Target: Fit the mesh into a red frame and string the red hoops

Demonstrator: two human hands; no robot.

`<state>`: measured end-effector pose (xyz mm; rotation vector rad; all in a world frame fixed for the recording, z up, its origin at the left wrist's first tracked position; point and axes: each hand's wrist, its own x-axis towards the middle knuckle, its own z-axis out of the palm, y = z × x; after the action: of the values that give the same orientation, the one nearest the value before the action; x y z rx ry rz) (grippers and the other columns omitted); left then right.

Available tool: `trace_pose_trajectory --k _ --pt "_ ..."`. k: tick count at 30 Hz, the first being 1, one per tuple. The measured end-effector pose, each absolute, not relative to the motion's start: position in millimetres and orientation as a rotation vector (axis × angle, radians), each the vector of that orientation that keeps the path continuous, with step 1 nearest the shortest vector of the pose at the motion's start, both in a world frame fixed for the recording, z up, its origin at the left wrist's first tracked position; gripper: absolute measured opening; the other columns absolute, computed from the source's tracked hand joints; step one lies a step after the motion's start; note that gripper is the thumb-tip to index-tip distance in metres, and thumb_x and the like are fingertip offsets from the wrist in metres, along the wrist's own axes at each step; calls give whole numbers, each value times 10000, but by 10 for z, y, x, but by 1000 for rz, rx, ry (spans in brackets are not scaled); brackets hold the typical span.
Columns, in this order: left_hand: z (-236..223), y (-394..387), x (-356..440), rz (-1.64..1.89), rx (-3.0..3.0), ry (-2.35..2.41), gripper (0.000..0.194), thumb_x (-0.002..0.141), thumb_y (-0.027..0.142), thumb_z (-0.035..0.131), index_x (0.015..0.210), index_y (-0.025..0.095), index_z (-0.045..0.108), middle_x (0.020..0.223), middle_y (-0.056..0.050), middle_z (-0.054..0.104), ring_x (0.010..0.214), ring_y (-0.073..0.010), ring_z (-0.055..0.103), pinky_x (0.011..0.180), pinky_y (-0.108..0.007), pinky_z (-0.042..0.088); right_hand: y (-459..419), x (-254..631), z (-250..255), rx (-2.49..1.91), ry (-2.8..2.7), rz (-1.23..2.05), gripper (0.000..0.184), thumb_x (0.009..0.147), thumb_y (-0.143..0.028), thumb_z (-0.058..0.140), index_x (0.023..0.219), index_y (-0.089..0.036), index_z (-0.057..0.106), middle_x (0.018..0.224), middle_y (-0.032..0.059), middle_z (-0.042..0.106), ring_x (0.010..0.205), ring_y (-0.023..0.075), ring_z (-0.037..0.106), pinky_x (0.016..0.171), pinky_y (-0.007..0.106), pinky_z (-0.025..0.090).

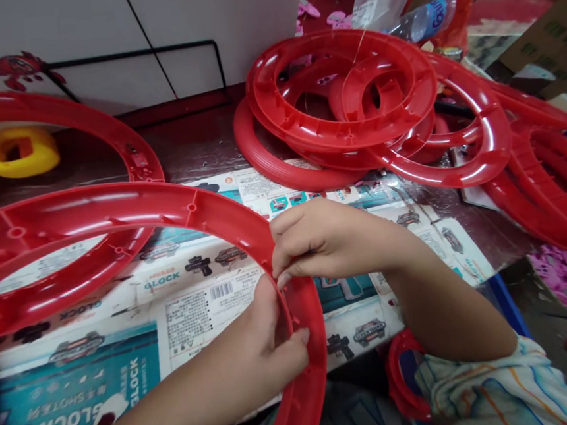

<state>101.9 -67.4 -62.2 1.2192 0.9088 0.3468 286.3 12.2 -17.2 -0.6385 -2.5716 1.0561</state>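
Observation:
A large red plastic ring (115, 217) lies across the printed cardboard in front of me, its ribbed inner side up. My left hand (270, 342) grips its right-hand rim, thumb over the inner edge and fingers beneath. My right hand (323, 239) is closed in a pinch on the same rim just above the left hand. Whether something small sits between its fingertips is hidden.
A heap of several red rings (352, 94) is stacked at the back right, with more at the far right (559, 182). A second red ring (57, 116) and a yellow toy part (13, 153) lie at the left. A white panel (148, 32) stands behind. Printed cardboard (186, 300) covers the table.

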Motion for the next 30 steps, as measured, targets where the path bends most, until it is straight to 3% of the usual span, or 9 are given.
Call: trace_pose_trajectory --k 3,8,15,20,26,30 --pt "-572 -646 1066 319 1148 942 506 841 298 599 1296 263 379 1283 -88 518 1183 -280 490 1003 -440 390 123 2861 -168 -662 -2566 1033 102 824 -91 609 775 -127 691 760 8 627 745 84 555 708 197 432" --pt "-581 -633 1169 521 789 943 294 843 378 580 1085 223 513 840 -19 638 791 -205 634 709 -324 513 117 2837 -182 -676 -2601 992 106 815 -81 605 756 -117 684 753 10 624 742 88 555 702 201 422" --pt "-620 -650 1201 677 811 1058 305 819 268 583 1076 235 421 851 5 640 658 -138 620 591 -250 492 98 2773 -223 -726 -2598 970 62 792 -120 660 734 -122 682 702 -11 593 705 84 526 669 197 387" --pt "-578 -636 1185 715 914 1104 266 788 195 551 1021 234 428 758 41 608 663 -137 609 598 -245 478 89 2793 -204 -775 -2485 868 69 791 -175 669 751 -121 685 626 -38 529 620 68 460 607 188 347" --pt "-611 -632 1151 620 973 1027 361 798 158 517 1122 243 385 691 56 583 594 -147 594 589 -268 473 90 2791 -183 -733 -2585 899 94 805 -118 603 724 -129 649 678 -17 556 686 88 491 657 201 370" --pt "-644 -632 1126 592 1009 996 312 776 159 539 1061 241 439 627 54 554 665 -183 618 600 -280 479 97 2797 -181 -663 -2612 987 77 784 -95 628 720 -137 628 717 -16 576 728 91 511 698 206 387"
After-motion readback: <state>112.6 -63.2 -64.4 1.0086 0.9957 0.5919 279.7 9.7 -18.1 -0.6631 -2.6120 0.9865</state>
